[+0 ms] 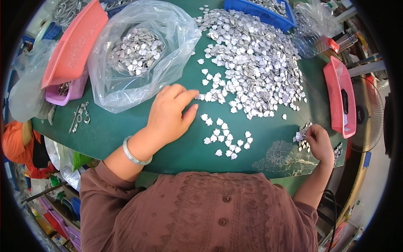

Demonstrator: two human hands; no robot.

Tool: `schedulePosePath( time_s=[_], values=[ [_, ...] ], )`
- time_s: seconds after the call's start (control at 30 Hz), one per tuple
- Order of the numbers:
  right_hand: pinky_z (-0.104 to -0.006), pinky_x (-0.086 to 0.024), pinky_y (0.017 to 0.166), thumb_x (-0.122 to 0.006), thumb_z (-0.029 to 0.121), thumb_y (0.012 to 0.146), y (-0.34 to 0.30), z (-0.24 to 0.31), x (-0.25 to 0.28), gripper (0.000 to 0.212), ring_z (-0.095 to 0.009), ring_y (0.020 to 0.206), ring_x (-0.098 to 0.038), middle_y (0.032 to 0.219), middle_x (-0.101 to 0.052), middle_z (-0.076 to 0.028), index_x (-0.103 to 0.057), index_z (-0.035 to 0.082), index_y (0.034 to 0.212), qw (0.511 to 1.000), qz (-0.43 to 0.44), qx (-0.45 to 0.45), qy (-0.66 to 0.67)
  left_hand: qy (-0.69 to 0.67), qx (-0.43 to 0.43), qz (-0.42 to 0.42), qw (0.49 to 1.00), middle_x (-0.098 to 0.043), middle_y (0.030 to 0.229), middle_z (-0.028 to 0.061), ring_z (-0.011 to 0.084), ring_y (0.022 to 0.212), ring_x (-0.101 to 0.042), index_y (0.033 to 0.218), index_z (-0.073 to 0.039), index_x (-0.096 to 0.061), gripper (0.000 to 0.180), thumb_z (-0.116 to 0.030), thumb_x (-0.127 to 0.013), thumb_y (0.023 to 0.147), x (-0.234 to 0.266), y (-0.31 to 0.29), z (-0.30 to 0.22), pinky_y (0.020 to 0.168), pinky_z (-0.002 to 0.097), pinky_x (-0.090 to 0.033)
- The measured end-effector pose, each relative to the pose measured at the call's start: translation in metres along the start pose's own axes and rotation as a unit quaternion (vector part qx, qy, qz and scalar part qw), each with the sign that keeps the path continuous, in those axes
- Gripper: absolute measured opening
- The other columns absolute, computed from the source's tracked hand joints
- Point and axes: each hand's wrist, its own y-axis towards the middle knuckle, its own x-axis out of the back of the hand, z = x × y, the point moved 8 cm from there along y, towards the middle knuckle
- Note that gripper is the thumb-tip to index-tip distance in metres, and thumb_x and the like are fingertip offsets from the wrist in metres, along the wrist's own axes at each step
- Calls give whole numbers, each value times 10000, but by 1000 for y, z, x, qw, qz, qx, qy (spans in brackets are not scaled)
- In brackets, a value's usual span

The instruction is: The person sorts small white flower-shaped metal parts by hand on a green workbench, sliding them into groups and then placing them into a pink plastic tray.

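Note:
My left hand (170,111) lies on the green table (126,130) with fingers stretched toward the edge of a big heap of small silvery metal pieces (252,59); its fingertips touch a few pieces there. A pale bangle (133,154) circles that wrist. A small scatter of the same pieces (224,136) lies just right of this hand. My right hand (317,140) rests at the table's right edge, fingers pinched on a small stack of the metal pieces (301,137).
A clear plastic bag (140,54) holding more pieces sits at the upper left, beside a pink basket (73,42) over a purple one. A blue tray (258,10) stands at the back, a pink basket (340,98) at the right, and a fan (369,113) beyond it. Metal clips (79,116) lie near the left edge.

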Motion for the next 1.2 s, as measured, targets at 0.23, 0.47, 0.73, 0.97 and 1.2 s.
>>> schedulePosePath(
  time_s=[0.23,0.47,0.73,0.97,1.2],
  values=[
    [-391,-488,689,-649,29,790,28,89,-7,84,-339,771,-615,837,-625,-146,-647,12,872,980,-116,160,15,12,-1,9,1000,-591,840,88,279,779,-584,941,-33,-697,169,-70,-733,780,-10,10,10,688,368,-480],
    [-397,-482,726,-695,89,770,46,245,-68,115,-292,840,-571,848,-549,-81,-675,70,882,905,-101,411,47,-15,18,1,1000,-621,822,93,293,761,-598,926,-25,-691,121,-24,-695,805,-1,-4,15,684,378,-488],
    [-364,-435,762,-694,70,727,51,263,-93,72,-252,884,-516,877,-521,-57,-701,70,799,885,-99,454,13,-11,45,8,999,-598,790,110,292,716,-586,986,-20,-679,175,2,-679,812,3,-3,16,669,371,-482],
    [-379,-437,814,-650,4,680,41,264,-90,345,-278,963,-519,1015,-557,-88,-728,88,1005,888,-80,452,20,-55,64,29,996,-572,861,116,276,749,-581,992,-11,-683,233,101,-585,811,7,-9,26,672,340,-475],
    [-415,-417,907,-633,7,666,35,252,-87,426,-301,1087,-489,1173,-550,-113,-720,117,1069,900,-60,431,-21,-57,57,41,996,-564,891,106,279,796,-580,987,-27,-700,302,127,-559,769,5,-10,20,696,341,-478]
  ],
)
